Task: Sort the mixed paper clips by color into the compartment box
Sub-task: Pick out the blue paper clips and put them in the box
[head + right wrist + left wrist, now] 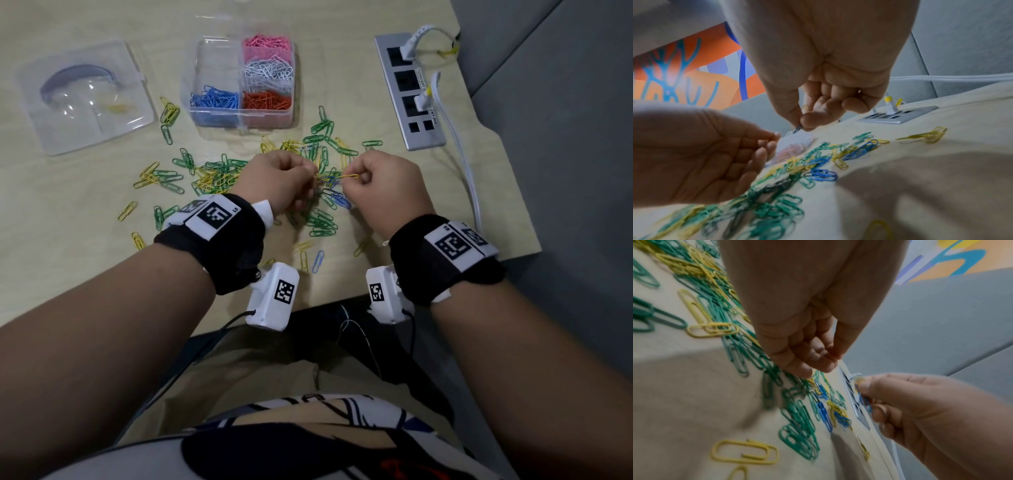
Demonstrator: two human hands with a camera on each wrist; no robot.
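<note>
Farthest left on the pale wood-grain tabletop lies a clear, glossy moulded plastic lid, lying flat. Beside it stands the clear square plastic compartment box, its cells holding blue, pink, white and orange-red clips, with one rear cell looking bare. Just in front, thin wire paper clips in green, yellow and a few blue lie scattered and tangled in a loose pile. Above that pile the left hand hovers with fingers loosely curled and apart; the wrist views show nothing pinched in it. The right hand, close beside it, pinches a clip between thumb and forefinger: yellow in the head view, bluish in the blurred wrist views. At far right sits a brushed grey metal socket strip with white cables plugged in.
</note>
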